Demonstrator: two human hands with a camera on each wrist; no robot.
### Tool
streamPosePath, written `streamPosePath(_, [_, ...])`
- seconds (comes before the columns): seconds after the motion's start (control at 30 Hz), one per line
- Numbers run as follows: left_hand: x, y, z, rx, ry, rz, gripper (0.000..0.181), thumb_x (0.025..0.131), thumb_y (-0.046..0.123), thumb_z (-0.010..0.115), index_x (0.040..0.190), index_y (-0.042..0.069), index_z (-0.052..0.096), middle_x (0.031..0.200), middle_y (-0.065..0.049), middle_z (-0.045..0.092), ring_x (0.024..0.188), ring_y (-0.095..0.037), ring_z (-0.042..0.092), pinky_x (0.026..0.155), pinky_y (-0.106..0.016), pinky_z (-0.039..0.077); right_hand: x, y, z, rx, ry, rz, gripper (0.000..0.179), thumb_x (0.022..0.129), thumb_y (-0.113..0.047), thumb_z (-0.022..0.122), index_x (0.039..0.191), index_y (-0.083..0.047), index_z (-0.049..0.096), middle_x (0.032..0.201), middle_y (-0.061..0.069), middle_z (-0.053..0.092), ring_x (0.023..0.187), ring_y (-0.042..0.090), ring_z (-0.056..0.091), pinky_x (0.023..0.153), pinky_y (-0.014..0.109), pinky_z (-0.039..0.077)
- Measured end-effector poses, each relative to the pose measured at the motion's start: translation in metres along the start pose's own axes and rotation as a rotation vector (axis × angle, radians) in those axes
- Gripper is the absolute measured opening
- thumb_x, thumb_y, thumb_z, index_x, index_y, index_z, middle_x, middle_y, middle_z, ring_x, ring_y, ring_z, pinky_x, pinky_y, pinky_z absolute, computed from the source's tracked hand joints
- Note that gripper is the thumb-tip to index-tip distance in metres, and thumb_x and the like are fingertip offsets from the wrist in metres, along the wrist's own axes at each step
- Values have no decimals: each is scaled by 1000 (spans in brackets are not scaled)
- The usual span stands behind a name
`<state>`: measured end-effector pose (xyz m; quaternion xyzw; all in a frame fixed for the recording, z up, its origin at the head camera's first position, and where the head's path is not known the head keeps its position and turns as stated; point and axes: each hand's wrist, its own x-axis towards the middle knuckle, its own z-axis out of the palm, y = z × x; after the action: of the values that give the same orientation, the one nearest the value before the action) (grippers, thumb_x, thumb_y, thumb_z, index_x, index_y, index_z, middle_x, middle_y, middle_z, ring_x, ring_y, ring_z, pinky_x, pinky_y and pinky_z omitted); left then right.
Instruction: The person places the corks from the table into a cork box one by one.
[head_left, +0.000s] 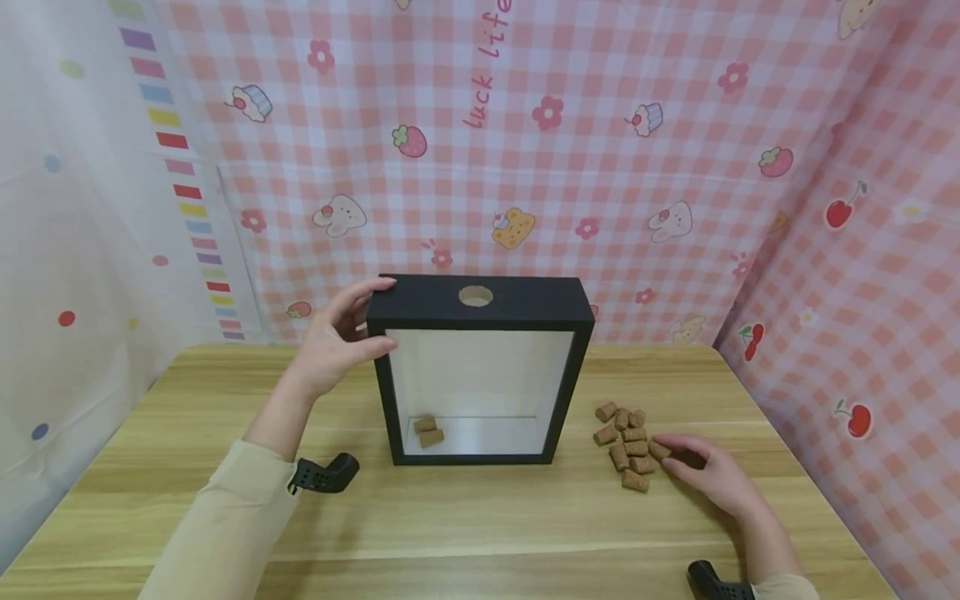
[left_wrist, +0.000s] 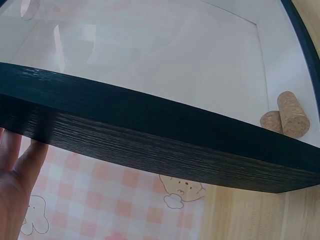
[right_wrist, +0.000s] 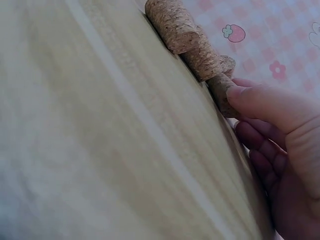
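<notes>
A black-framed shadow box (head_left: pixel 420 304) with a round hole (head_left: pixel 476 297) in its top stands upright on the table. Behind its clear front, two wine corks (head_left: pixel 430 437) lie at the lower left; the left wrist view also shows this cork pair (left_wrist: pixel 294 117). My left hand (head_left: pixel 333 342) grips the box's upper left corner, thumb on the front and fingers over the top and back. To the right of the box, my right hand (head_left: pixel 708 479) pinches a cork (right_wrist: pixel 220 95) between thumb and fingers, low against the table at the edge of a loose cork pile (head_left: pixel 634 448).
The wood-grain table (head_left: pixel 465 533) runs back to a pink checked curtain (head_left: pixel 525 167), with further cloth hanging on both sides. A black wrist mount (head_left: pixel 330 475) sticks out from the left sleeve, and another black mount (head_left: pixel 716 583) sits at the right wrist.
</notes>
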<state>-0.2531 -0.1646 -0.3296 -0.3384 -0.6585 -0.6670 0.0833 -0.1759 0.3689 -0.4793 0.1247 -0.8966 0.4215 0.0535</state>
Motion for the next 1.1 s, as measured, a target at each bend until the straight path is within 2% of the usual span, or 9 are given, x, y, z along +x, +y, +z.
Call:
streamPosePath(0.3, [0, 0, -1, -15, -1, 6, 68, 81, -16, 70, 141, 10, 54, 130, -6, 62, 115, -23, 60, 86, -29, 51, 2, 1, 0, -29, 27, -10, 31, 94, -10, 69, 124, -4, 68, 121, 15, 66, 106, -2, 56, 84, 15, 43])
streamPosePath(0.43, [0, 0, -1, -5, 0, 2, 67, 81, -15, 71, 141, 11, 54, 130, -5, 62, 115, -22, 60, 86, -29, 51, 1, 2, -1, -8, 71, -33, 30, 93, -3, 68, 122, 2, 67, 118, 17, 66, 100, -1, 58, 80, 14, 45])
streamPosePath(0.63, [0, -1, -1, -6, 1, 3, 67, 81, -15, 71, 142, 10, 53, 130, -5, 62, 116, -22, 60, 86, -29, 51, -1, -2, -3, 92, 157, -62, 29, 93, 5, 63, 122, 11, 62, 114, -8, 64, 97, -4, 57, 79, 12, 45])
streamPosePath(0.73, [0, 0, 0, 4, -1, -2, 67, 82, -13, 71, 142, 10, 53, 131, -4, 62, 116, -22, 59, 85, -29, 51, -1, -11, -4, 150, 180, -7, 31, 96, 0, 61, 126, 9, 61, 113, -15, 61, 98, -4, 57, 80, 12, 46])
streamPosePath(0.83, [0, 0, 0, 13, -1, -8, 67, 82, -12, 72, 142, 10, 53, 131, -5, 61, 116, -22, 59, 85, -29, 51, 0, -23, -8, 124, 199, 21, 33, 99, -8, 60, 130, 4, 61, 114, -14, 59, 98, -3, 56, 81, 12, 45])
streamPosePath(0.93, [0, 1, 1, 15, -2, -14, 67, 82, -11, 72, 142, 11, 53, 131, -4, 61, 116, -22, 59, 86, -29, 51, 4, -36, -13, 78, 218, -20, 32, 101, -11, 58, 130, 2, 61, 114, -11, 57, 98, 0, 56, 81, 11, 44])
streamPosePath(1.1, [0, 1, 0, 2, -2, -8, 67, 82, -13, 71, 142, 10, 53, 131, -5, 61, 116, -23, 59, 86, -29, 51, 15, -61, -19, 143, 238, -99, 31, 100, -4, 57, 130, 4, 60, 110, -13, 59, 94, -1, 60, 79, 12, 46])
